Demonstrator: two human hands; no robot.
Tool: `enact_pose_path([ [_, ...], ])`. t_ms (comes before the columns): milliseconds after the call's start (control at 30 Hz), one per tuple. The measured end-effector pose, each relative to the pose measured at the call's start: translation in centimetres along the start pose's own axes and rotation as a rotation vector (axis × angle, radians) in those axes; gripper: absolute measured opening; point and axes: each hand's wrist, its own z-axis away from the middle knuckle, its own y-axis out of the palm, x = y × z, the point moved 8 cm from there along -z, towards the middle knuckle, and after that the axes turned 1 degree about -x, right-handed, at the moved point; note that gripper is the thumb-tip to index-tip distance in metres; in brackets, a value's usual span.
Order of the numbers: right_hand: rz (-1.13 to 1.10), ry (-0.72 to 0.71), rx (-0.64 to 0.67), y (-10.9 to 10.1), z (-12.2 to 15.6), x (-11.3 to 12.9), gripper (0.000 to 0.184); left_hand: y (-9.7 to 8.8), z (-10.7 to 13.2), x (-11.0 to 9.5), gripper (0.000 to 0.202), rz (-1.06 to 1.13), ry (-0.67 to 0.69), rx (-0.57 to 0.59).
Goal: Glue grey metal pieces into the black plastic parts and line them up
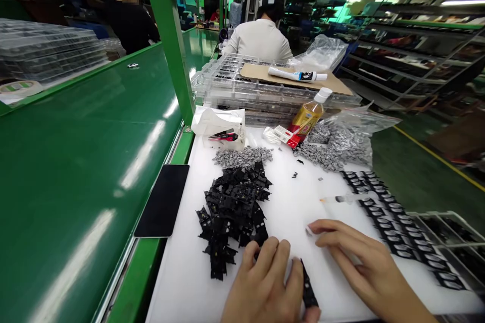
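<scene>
- one green conveyor bench (76,186) runs along the 9 o'clock side of a white work board (178,287)
- one person in a pale top (259,40) sits at 12 o'clock, beyond stacked clear plastic trays (273,103)
- dozens of black plastic parts (233,217) lie in a loose heap on the board, at 11 o'clock from the left hand
- more black moulded pieces (397,232) stand in neat rows at 2 o'clock from the right hand, partly on the board's edge
- two heaps of small grey metal pieces (242,157) lie beyond the black heap, at 12 o'clock
- one black smartphone (162,202) lies face up at 9 o'clock from the heap
- the left hand (263,282) is curled and closed, and seems to pinch a single black part (309,290) at 4 o'clock, low against the board
- the right hand (359,257) is half open, fingers lightly bent, holding nothing that shows
- one thin syringe (341,199) lies just beyond the right hand, at 12 o'clock from it, not touching it
</scene>
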Motion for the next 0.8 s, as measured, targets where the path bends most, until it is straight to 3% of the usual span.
enact_pose_path([
  [167,-0.063,0.199,-0.081,0.0,-0.2,-0.6,0.017,0.4,0.3,-0.1,0.046,0.014,-0.001,0.053],
  [400,-0.074,0.169,0.057,0.9,-1.3,0.2,0.016,0.4,0.1,-0.1,0.043,0.026,-0.001,0.047],
  [800,-0.032,0.081,0.048,0.5,-1.6,0.8,0.013,0.4,0.2,-0.1,0.045,0.034,0.0,0.08],
])
